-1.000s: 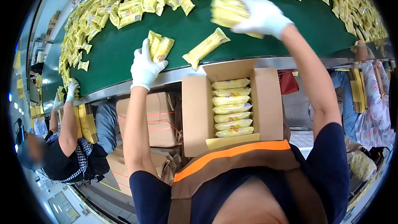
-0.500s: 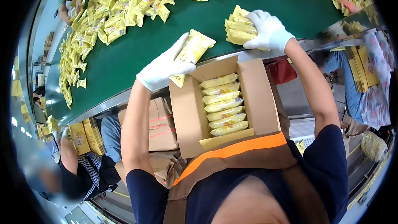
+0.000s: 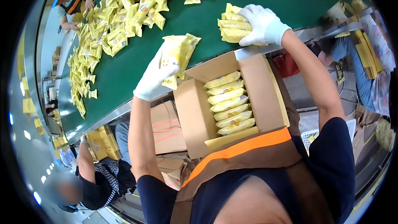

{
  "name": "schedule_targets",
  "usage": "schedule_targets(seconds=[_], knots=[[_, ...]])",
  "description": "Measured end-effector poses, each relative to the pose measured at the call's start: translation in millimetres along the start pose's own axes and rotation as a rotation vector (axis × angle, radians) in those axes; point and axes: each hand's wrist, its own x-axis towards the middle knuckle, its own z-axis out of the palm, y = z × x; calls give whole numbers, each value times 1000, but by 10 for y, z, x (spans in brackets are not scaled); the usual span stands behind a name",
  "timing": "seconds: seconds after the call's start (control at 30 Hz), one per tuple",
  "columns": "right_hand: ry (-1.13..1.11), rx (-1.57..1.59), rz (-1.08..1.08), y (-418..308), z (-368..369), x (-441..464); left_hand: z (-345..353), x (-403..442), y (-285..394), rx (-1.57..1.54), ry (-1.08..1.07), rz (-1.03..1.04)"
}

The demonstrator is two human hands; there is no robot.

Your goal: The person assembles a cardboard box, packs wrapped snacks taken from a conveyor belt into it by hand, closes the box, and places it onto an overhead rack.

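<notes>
My left hand (image 3: 154, 79), in a white glove, is closed around yellow snack packets (image 3: 175, 54), held upright above the belt's near edge; at least two show. My gloved right hand (image 3: 263, 25) grips a stack of several yellow packets (image 3: 234, 30) on the green conveyor belt (image 3: 199, 25). Its thumb lies on the near side and its fingers curl over the far side. Below and between both hands stands an open cardboard box (image 3: 192, 112), flaps spread. Inside it, a row of yellow packets (image 3: 229, 107) stands side by side.
Heaped yellow packets (image 3: 120, 16) cover the belt's left and far parts. A co-worker (image 3: 74, 0) reaches in at far left; another (image 3: 99, 178) sits lower left beside folded cartons (image 3: 101, 143). Brown parcels (image 3: 166, 126) lie left of the box; a white basket (image 3: 309, 139) is at right.
My left hand has turned its packets more upright, and a second packet now shows behind the first. My right hand keeps its grip on the stack. The whole view has shifted slightly.
</notes>
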Motion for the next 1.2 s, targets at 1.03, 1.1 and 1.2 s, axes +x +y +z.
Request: schedule_targets(seconds=[1.03,1.1,1.2], knots=[[75,-150,61,-491,98,490,173,29,-277,1239,484,-71],[-9,-143,102,-545,116,598,216,43,-190,1260,476,-88],[-66,-85,95,-870,124,770,269,94,-258,1298,471,-57]])
